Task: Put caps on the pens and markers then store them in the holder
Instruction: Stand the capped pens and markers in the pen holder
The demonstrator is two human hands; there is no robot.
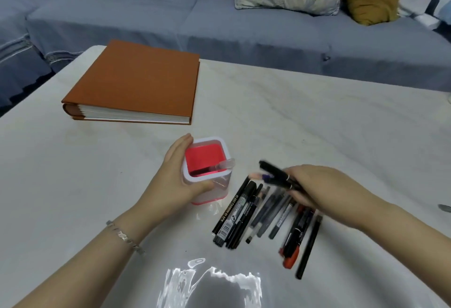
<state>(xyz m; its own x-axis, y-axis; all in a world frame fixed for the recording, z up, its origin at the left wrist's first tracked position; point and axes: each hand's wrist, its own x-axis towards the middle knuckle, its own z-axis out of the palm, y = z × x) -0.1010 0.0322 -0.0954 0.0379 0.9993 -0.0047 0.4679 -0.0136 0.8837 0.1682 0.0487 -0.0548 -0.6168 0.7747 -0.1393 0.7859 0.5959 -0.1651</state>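
Red inside and white at the rim, the holder [207,138] stood on the pale table [317,112] in the head view. The left hand [175,180] was wrapped round its left and near walls, thumb across the front. One clear-ended pen [224,165] leaned on the holder's right rim; whether anything more lay inside could not be told. Just right of the holder, the right hand [322,190] gripped a black pen [275,173], blurred, its end pointing toward the holder. Beneath it, near the holder's right side, a loose pile of pens and markers [256,212] lay on the table. Judged from this, the job was barely begun: one piece stored, one in hand, the bulk waiting. Which of the pile lacked caps was too small to tell. A brown album [136,83] lay beyond the holder, well apart.
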